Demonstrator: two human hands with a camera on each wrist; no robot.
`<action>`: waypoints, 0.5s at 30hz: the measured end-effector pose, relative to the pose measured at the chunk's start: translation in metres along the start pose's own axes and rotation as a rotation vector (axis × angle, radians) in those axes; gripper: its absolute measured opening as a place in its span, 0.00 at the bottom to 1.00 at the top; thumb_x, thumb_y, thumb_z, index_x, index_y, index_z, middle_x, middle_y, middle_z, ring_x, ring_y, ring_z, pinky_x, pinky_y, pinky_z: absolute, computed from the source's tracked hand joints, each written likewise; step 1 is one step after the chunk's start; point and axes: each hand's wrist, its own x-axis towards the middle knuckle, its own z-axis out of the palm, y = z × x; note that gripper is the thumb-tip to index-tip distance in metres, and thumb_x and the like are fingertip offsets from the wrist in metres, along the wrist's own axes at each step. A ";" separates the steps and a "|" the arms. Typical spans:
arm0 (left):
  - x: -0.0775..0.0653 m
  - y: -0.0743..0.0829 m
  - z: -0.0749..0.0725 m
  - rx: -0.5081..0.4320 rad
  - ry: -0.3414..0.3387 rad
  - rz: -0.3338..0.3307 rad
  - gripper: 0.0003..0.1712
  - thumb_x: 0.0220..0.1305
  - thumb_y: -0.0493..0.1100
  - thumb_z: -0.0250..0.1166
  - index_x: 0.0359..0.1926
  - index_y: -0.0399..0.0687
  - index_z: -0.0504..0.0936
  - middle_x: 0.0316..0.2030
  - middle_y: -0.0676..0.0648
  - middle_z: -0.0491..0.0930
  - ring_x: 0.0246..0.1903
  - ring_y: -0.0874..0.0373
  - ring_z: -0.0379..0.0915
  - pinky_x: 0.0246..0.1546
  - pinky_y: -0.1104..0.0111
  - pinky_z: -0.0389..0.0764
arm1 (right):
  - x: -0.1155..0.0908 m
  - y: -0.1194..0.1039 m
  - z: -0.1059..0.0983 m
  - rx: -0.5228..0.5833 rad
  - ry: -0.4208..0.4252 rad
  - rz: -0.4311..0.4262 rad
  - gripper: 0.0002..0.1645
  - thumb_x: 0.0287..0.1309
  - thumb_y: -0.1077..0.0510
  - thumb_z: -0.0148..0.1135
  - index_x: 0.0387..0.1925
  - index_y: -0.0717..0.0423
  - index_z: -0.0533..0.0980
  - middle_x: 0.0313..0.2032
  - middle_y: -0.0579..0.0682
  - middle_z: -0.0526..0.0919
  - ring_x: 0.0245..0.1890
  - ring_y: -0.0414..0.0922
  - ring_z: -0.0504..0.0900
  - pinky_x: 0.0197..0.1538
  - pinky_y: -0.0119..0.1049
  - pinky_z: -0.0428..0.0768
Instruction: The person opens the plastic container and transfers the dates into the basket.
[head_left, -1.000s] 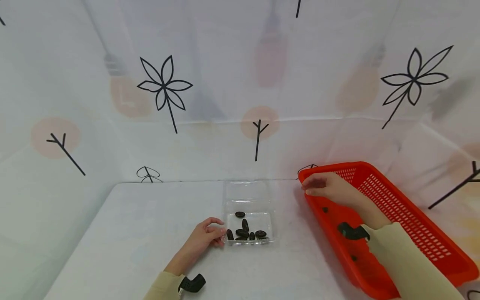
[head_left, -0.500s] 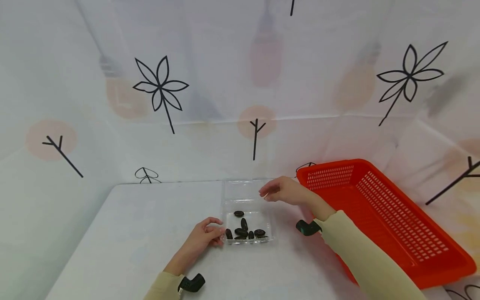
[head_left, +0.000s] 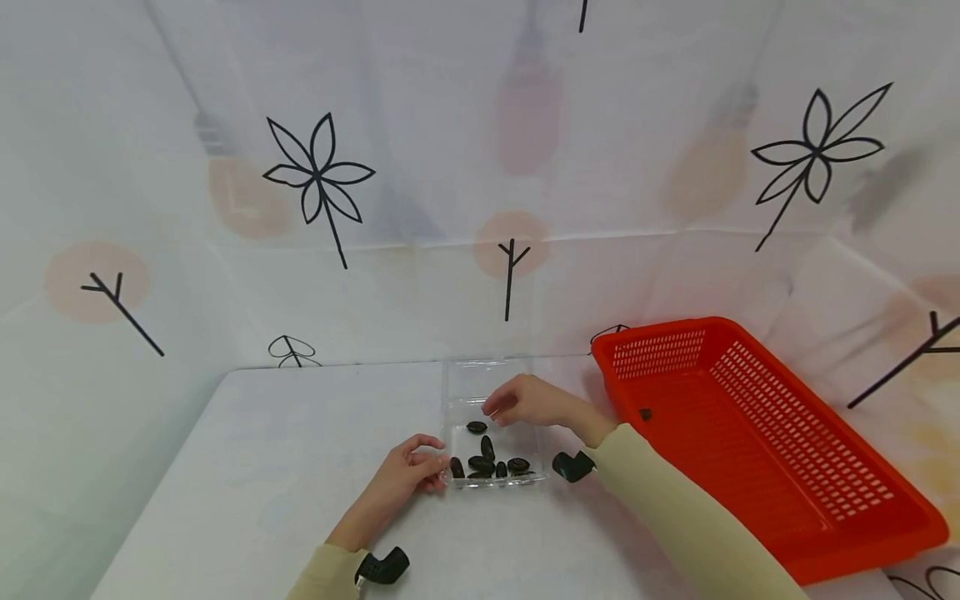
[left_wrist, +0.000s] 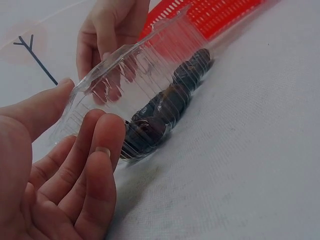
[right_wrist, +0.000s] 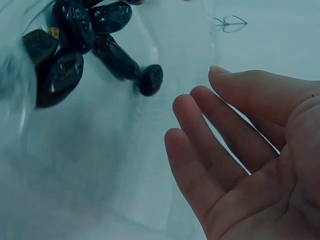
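Observation:
A clear plastic box [head_left: 530,435] with its lid folded back lies on the table and holds several dark, wrinkled dates [head_left: 482,462]. My left hand [head_left: 414,469] holds the box's left side. In the left wrist view, its thumb is at the rim and its fingers [left_wrist: 102,135] bend against the wall. Above the back of the box is my right hand [head_left: 531,402], its fingers spread and nothing between them in the right wrist view. A single date [right_wrist: 150,80] lies closest to those fingertips [right_wrist: 182,105].
A red plastic basket [head_left: 780,392] with slotted walls stands at the right, a small dark date [head_left: 645,414] inside near its left wall. My right sleeve [head_left: 675,504] covers part of the basket's near side. A patterned white cloth [head_left: 420,183] hangs behind the table.
My right hand has moved left, from over the basket's left rim to above the box. The left hand stays at the box's side. The view has shifted slightly.

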 end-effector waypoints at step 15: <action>0.002 -0.002 -0.001 -0.008 -0.001 0.008 0.23 0.66 0.41 0.68 0.55 0.33 0.70 0.26 0.50 0.84 0.25 0.59 0.81 0.28 0.71 0.77 | 0.021 -0.004 0.017 -0.120 -0.076 -0.001 0.22 0.56 0.69 0.66 0.54 0.59 0.81 0.49 0.51 0.86 0.51 0.46 0.83 0.56 0.44 0.78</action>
